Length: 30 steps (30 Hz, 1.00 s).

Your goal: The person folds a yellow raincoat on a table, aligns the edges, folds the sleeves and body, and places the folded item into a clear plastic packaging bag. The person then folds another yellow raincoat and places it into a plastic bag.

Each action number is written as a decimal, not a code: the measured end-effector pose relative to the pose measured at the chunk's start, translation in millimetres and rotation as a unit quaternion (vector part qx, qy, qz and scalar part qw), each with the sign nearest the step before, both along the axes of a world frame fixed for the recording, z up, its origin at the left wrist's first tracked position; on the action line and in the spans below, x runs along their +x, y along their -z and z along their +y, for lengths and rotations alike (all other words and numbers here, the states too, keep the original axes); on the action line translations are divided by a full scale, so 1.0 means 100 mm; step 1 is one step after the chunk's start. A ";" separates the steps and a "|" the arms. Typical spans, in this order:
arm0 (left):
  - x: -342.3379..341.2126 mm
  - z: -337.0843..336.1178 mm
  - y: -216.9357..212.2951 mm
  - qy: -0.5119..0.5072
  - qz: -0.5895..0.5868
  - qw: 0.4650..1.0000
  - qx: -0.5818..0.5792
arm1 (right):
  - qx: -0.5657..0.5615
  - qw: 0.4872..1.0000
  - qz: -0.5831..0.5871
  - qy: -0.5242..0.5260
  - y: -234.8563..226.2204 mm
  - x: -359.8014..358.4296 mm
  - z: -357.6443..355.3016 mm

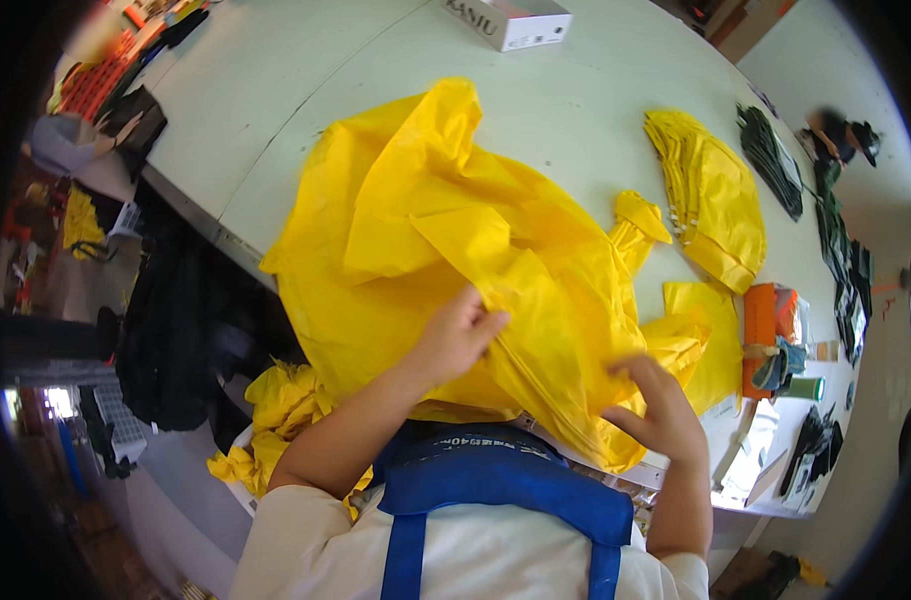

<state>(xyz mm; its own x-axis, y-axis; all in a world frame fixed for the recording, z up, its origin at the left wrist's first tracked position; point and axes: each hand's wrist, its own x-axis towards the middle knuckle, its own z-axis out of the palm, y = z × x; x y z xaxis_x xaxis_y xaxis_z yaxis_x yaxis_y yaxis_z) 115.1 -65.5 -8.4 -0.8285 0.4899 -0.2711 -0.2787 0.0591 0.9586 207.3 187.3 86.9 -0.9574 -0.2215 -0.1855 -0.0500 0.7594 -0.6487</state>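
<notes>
A large yellow garment of smooth, raincoat-like fabric lies crumpled over the table in front of me, its near edge hanging by my apron. My left hand is closed in a pinch on a fold of it, near a long seam or edge that runs toward me. To the right, my right hand is held beside the garment's near right part, its thumb and fingers spread and slightly blurred, with nothing seen between them. A narrow gathered yellow piece sticks out at the garment's right side.
Folded yellow pieces are stacked at the right, by dark folded bundles. Nearer stand an orange box and a green roll. A white box sits at the far edge. More yellow fabric bulges below left. Other people work farther off.
</notes>
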 end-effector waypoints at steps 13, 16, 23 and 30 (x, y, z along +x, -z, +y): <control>0.87 -0.22 -1.32 0.169 0.245 0.633 0.715 | -0.304 0.944 -0.116 0.055 0.83 -0.76 -0.93; 0.88 -0.31 -1.23 0.172 0.241 0.634 0.714 | -0.252 0.959 -0.128 0.033 0.80 -0.74 -0.94; 0.40 -0.87 -1.10 0.177 0.254 0.852 0.423 | -0.344 0.926 -0.077 0.136 0.71 -0.84 -0.64; -0.64 -1.25 0.80 -0.389 0.158 0.825 -0.379 | -0.380 0.911 0.000 0.158 0.52 -0.68 -0.19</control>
